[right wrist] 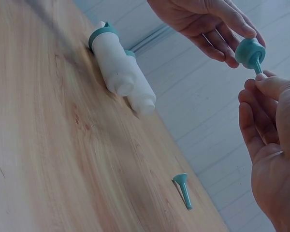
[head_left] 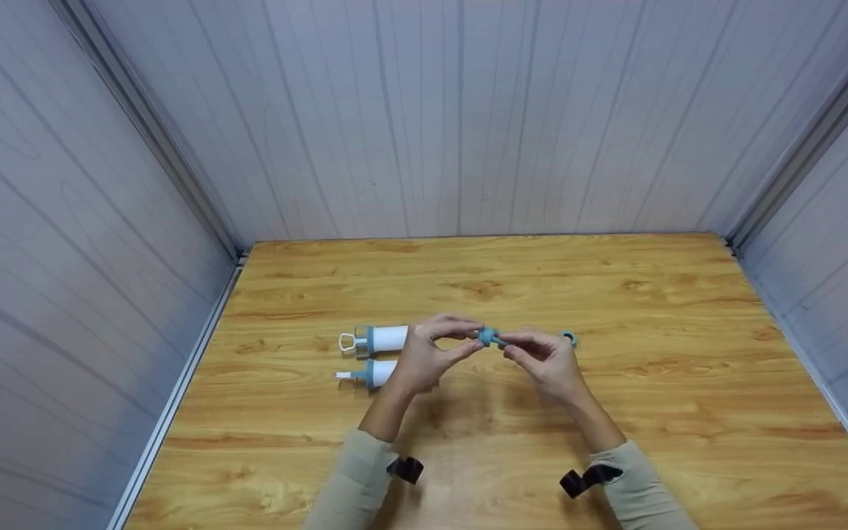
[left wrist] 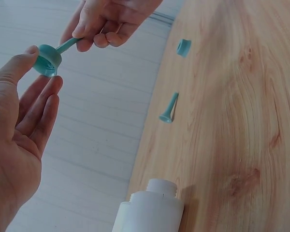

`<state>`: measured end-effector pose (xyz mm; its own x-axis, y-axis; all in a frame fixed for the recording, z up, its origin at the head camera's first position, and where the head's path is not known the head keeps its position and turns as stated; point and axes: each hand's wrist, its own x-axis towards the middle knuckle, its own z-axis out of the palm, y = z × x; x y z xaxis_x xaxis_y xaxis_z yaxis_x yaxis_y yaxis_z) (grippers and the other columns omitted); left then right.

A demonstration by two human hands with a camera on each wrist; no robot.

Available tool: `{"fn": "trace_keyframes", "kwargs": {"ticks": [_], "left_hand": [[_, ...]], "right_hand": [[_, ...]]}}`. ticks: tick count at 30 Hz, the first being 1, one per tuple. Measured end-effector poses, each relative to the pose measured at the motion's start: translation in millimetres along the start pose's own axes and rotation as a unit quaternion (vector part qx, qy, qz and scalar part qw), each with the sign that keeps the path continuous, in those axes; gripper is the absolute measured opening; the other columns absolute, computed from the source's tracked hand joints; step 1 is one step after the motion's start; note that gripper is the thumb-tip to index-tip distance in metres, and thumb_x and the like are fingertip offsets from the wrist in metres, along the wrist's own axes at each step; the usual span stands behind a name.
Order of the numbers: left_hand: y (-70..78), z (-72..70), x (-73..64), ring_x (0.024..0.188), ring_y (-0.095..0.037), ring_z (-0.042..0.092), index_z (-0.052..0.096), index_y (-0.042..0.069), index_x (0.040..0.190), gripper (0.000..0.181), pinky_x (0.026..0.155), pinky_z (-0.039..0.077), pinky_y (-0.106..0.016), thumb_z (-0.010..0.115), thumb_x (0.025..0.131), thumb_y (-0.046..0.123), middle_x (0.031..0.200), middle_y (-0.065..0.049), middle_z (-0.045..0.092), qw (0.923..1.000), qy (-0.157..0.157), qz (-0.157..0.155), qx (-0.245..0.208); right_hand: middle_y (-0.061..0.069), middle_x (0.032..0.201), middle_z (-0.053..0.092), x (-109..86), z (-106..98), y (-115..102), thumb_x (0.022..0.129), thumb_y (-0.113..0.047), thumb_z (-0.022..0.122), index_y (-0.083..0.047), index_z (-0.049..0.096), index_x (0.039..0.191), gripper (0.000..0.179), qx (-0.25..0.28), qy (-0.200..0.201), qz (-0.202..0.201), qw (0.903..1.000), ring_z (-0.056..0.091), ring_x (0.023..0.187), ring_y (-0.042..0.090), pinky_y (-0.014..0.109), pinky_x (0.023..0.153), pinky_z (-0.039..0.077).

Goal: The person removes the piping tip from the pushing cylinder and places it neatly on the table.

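Between the hands, raised above the table, is a teal ring-shaped cap (left wrist: pixel 47 59) with a slim teal nozzle (left wrist: pixel 67 45) sticking out of one side. My left hand (head_left: pixel 428 357) pinches the cap between thumb and fingertips. Thumb and fingers of my right hand (head_left: pixel 550 366) pinch the nozzle's thin stem. In the right wrist view the stem runs into the cap (right wrist: pixel 250 50). How far it passes through the cap is hidden.
Two white bottles (head_left: pixel 390 338) (head_left: pixel 383 374) with teal collars and handles lie on their sides at the left, partly behind my left hand. A loose teal nozzle (right wrist: pixel 183 191) and a teal ring (left wrist: pixel 183 47) lie on the wooden table (head_left: pixel 689 412). Pale panels (head_left: pixel 461 118) enclose it.
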<state>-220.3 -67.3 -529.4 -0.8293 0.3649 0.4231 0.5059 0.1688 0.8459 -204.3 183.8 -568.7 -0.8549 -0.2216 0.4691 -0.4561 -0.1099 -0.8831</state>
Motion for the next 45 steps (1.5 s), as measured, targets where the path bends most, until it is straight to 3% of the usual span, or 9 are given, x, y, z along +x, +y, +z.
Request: {"fn": "trace_keyframes", "kwargs": {"ticks": [18, 30, 39, 45], "left_hand": [[-1.1, 5.6, -0.1, 0.112, -0.037, 0.083, 0.083, 0.001, 0.129, 0.031, 0.102, 0.068, -0.041, 0.087, 0.099, 0.010, 0.126, -0.019, 0.083, 0.9997, -0.002, -0.002, -0.022], [-2.9, 7.0, -1.3, 0.112, -0.028, 0.083, 0.084, 0.004, 0.126, 0.029, 0.101, 0.068, -0.035, 0.087, 0.098, 0.010, 0.124, -0.016, 0.085, 0.9998, -0.001, -0.005, -0.019], [-2.7, 7.1, -1.1, 0.113, -0.036, 0.082, 0.085, 0.004, 0.123, 0.026, 0.101, 0.068, -0.038, 0.088, 0.097, 0.009, 0.123, -0.017, 0.085, 0.9997, 0.002, 0.003, -0.024], [-1.1, 6.7, -0.1, 0.112, -0.032, 0.083, 0.085, 0.004, 0.124, 0.028, 0.101, 0.068, -0.040, 0.088, 0.097, 0.009, 0.122, -0.016, 0.086, 0.9996, 0.007, -0.007, -0.028]], "right_hand": [[-0.013, 0.114, 0.084, 2.7, 1.8, -5.4, 0.101, 0.018, 0.067, 0.022, 0.074, 0.121, 0.021, 0.012, -0.014, -0.003, 0.9998, 0.082, 0.099, 0.003, 0.019, 0.087, 0.067], [-0.014, 0.114, 0.084, 4.8, 1.4, -7.5, 0.101, 0.018, 0.067, 0.020, 0.076, 0.118, 0.019, 0.012, -0.021, -0.001, 0.9997, 0.082, 0.100, 0.000, 0.018, 0.087, 0.066], [-0.014, 0.111, 0.084, 6.2, 1.3, -6.5, 0.100, 0.020, 0.067, 0.024, 0.072, 0.117, 0.018, 0.007, -0.020, -0.011, 0.9997, 0.081, 0.097, 0.001, 0.018, 0.085, 0.066], [-0.008, 0.114, 0.083, 6.8, 0.6, -5.0, 0.097, 0.023, 0.068, 0.026, 0.065, 0.123, 0.027, 0.015, -0.020, -0.022, 0.9994, 0.077, 0.097, 0.001, 0.017, 0.081, 0.065]]}}
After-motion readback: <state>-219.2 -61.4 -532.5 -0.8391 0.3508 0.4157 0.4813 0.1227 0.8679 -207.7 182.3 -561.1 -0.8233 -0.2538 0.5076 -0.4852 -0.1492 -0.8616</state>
